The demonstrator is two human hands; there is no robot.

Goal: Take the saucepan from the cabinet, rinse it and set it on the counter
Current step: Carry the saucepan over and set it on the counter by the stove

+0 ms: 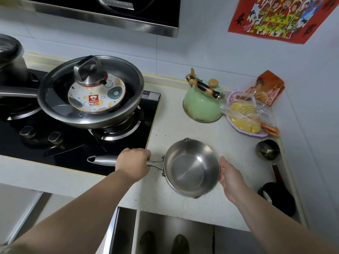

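Saucepan on the counter, both hands on it

So nearest the camera, a cabinet door (117, 231) stands open below the counter edge. Just past that, the small shiny stainless steel saucepan (190, 167) with two pour spouts sits on the pale speckled stone counter (174, 125), right of the black glass gas hob (73, 143). The left hand (134, 165) is clenched around the pan's long steel handle close to the bowl, with the handle's loop end sticking out left over the hob edge. The right hand (229, 173) is cupped against the pan's right rim, fingers hidden behind the wall. At the right edge lie a steel ladle (267, 150) and a black cup (277, 198). Farther back are a mint green enamel kettle (201, 105) and a lilac plastic basket (247, 114) holding bagged yellow snacks. On the hob, a big steel frying pan (91, 92) holds a spotted plate under a glass lid.
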